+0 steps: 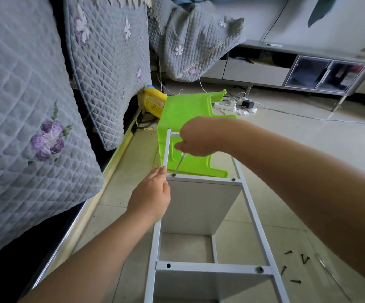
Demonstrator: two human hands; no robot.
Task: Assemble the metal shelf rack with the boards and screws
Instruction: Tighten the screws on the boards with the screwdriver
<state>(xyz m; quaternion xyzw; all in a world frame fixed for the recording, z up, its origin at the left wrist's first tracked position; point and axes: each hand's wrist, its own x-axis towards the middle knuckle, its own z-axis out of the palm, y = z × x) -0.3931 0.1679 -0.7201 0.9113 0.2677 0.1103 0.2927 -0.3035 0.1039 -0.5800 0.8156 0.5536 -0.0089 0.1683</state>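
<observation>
The right hand (pixel 195 139) has its fingers curled round a slim metal screwdriver (pixel 179 164), tip on a dark screw (pixel 174 175) at the left end of the white metal rack frame's (pixel 251 206) crossbar. The left hand (pixel 153 193), fingers straight and together, braces the frame's left rail beside the white board (pixel 199 206) on the floor. Keep the shaft in line with the screw and press down firmly, or the tip may slip.

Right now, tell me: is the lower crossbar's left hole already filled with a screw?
No, the crossbar's left hole is empty; only the right hole's screw is in.
</observation>
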